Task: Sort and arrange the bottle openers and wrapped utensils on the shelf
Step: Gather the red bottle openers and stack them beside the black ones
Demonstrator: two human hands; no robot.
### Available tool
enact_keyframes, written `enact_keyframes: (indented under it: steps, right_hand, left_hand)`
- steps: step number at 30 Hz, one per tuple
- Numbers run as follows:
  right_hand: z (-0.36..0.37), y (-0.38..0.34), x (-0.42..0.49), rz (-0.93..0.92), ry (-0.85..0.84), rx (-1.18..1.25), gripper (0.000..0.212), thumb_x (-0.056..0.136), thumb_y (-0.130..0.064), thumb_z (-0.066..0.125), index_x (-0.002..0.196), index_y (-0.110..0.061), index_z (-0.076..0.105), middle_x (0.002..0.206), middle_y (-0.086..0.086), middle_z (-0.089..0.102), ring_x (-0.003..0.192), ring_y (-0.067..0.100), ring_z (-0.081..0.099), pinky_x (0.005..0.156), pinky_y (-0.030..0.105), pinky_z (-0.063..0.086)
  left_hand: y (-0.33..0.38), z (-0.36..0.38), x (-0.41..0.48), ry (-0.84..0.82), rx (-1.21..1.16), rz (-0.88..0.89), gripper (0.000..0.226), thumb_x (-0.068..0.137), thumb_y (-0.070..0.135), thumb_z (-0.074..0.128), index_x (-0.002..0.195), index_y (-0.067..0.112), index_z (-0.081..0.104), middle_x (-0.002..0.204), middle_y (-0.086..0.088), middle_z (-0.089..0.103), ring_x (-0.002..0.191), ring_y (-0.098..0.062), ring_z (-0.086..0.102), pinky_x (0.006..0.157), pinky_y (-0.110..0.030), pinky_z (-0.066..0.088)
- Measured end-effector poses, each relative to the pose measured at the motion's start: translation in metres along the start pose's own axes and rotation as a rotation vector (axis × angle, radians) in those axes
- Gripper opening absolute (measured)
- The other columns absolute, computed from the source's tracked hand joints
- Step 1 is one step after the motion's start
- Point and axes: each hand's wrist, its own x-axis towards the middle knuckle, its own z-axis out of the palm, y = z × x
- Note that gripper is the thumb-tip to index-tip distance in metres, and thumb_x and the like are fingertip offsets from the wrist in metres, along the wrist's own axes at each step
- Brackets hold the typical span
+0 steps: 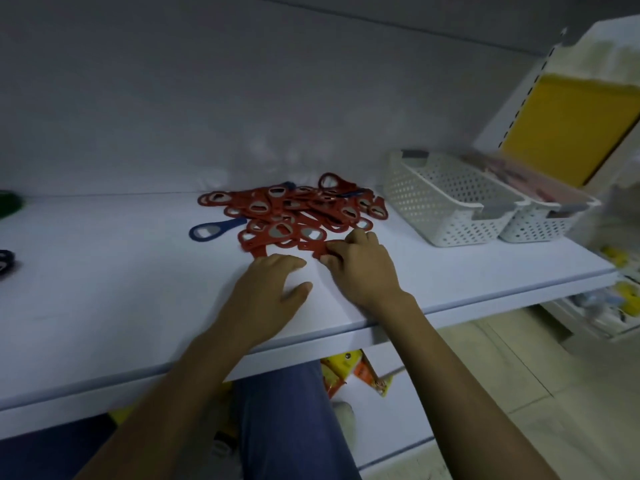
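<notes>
Right hand [360, 268] covers one end of a red opener [309, 246]

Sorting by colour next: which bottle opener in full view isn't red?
The blue bottle opener lying flat at the left edge of the red pile; it shows whole, while the other blue pieces are half buried.

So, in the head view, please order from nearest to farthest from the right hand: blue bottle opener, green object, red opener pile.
1. Red opener pile, one opener pinched by the right hand.
2. Blue bottle opener, left of the pile.
3. Green object, far left.
</notes>
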Motion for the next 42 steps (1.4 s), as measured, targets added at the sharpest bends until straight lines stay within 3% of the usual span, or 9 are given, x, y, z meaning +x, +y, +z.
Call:
enact_keyframes:
  steps: [6, 11, 15, 19, 23, 29, 33, 38, 42]
  right_hand:
    - [0.002, -0.006, -0.004, -0.010, 0.150, -0.086, 0.042, 0.102, -0.038, 0.034, 0.091, -0.015, 0.068, 0.092, 0.001, 0.064, 0.083, 0.017, 0.053, 0.073, 0.031, 0.041]
    - [-0.013, -0.037, -0.006, 0.189, 0.238, 0.760, 0.031, 0.097, -0.016, 0.048, 0.070, -0.009, 0.062, 0.070, 0.002, 0.063, 0.063, 0.014, 0.057, 0.059, 0.033, 0.046]
    - [-0.018, -0.074, -0.010, 0.067, 0.026, 0.865, 0.021, 0.094, -0.008, 0.050, 0.090, -0.001, 0.070, 0.082, 0.010, 0.069, 0.074, 0.019, 0.063, 0.069, 0.027, 0.053]
    - [-0.018, -0.064, -0.004, 0.065, 0.055, 0.889, 0.024, 0.095, -0.016, 0.050, 0.095, -0.007, 0.073, 0.091, 0.007, 0.072, 0.084, 0.019, 0.066, 0.078, 0.035, 0.053]
    - [-0.010, -0.020, 0.002, 0.051, 0.026, 0.328, 0.026, 0.093, -0.036, 0.055, 0.110, -0.021, 0.068, 0.110, -0.002, 0.068, 0.098, 0.019, 0.062, 0.085, 0.040, 0.052]
    - [-0.002, -0.018, 0.005, -0.041, 0.063, -0.047, 0.032, 0.101, -0.034, 0.039, 0.107, -0.014, 0.063, 0.093, 0.006, 0.070, 0.082, 0.025, 0.060, 0.068, 0.033, 0.047]
    - [-0.017, -0.050, 0.012, 0.117, 0.251, 0.360, 0.033, 0.101, -0.028, 0.040, 0.080, -0.010, 0.059, 0.077, 0.008, 0.067, 0.068, 0.027, 0.060, 0.059, 0.030, 0.039]
    - [-0.023, -0.119, 0.011, -0.220, -0.007, 0.657, 0.033, 0.095, -0.011, 0.050, 0.068, 0.001, 0.063, 0.064, 0.011, 0.064, 0.056, 0.021, 0.058, 0.059, 0.033, 0.050]
    - [-0.018, -0.110, 0.034, -0.041, 0.020, 0.890, 0.023, 0.092, -0.010, 0.050, 0.082, -0.002, 0.070, 0.075, 0.012, 0.069, 0.067, 0.025, 0.065, 0.063, 0.039, 0.056]
  left_hand:
    - [0.000, -0.007, 0.002, 0.086, -0.249, -0.131, 0.035, 0.090, 0.030, 0.058, 0.124, 0.020, 0.057, 0.127, 0.001, 0.059, 0.112, -0.009, 0.053, 0.091, -0.020, 0.038]
    - [0.004, -0.005, 0.002, 0.014, -0.264, -0.081, 0.073, 0.084, 0.033, 0.066, 0.145, 0.025, 0.028, 0.141, 0.003, 0.045, 0.114, -0.002, 0.043, 0.090, -0.018, 0.036]
    - [0.000, -0.003, 0.004, -0.002, -0.214, -0.054, 0.094, 0.087, 0.019, 0.063, 0.146, 0.027, -0.010, 0.142, -0.005, 0.043, 0.113, -0.010, 0.052, 0.088, -0.017, 0.041]
    - [-0.008, -0.001, 0.005, 0.160, -0.335, -0.147, 0.070, 0.092, 0.016, 0.053, 0.150, 0.025, 0.013, 0.125, 0.001, 0.055, 0.102, -0.011, 0.056, 0.084, -0.024, 0.045]
    - [-0.015, -0.010, 0.014, 0.403, -0.892, -0.422, 0.035, 0.099, 0.022, 0.039, 0.134, 0.017, 0.047, 0.092, 0.007, 0.066, 0.073, -0.009, 0.063, 0.054, -0.018, 0.048]
    - [-0.018, -0.019, 0.010, 0.527, -1.207, -0.510, 0.020, 0.098, 0.024, 0.044, 0.110, 0.024, 0.060, 0.092, 0.016, 0.066, 0.085, -0.003, 0.066, 0.082, -0.020, 0.051]
    - [-0.013, -0.026, 0.008, 0.539, -1.275, -0.495, 0.035, 0.099, 0.023, 0.041, 0.135, 0.024, 0.044, 0.107, 0.011, 0.059, 0.098, -0.010, 0.061, 0.077, -0.021, 0.051]
    - [-0.011, -0.027, 0.005, 0.501, -1.231, -0.465, 0.036, 0.093, 0.038, 0.047, 0.122, 0.019, 0.056, 0.107, -0.003, 0.067, 0.092, -0.013, 0.067, 0.069, -0.025, 0.053]
    - [-0.016, -0.031, 0.003, 0.506, -1.374, -0.496, 0.017, 0.095, 0.015, 0.049, 0.102, 0.017, 0.065, 0.092, -0.003, 0.073, 0.084, -0.018, 0.071, 0.064, -0.028, 0.058]
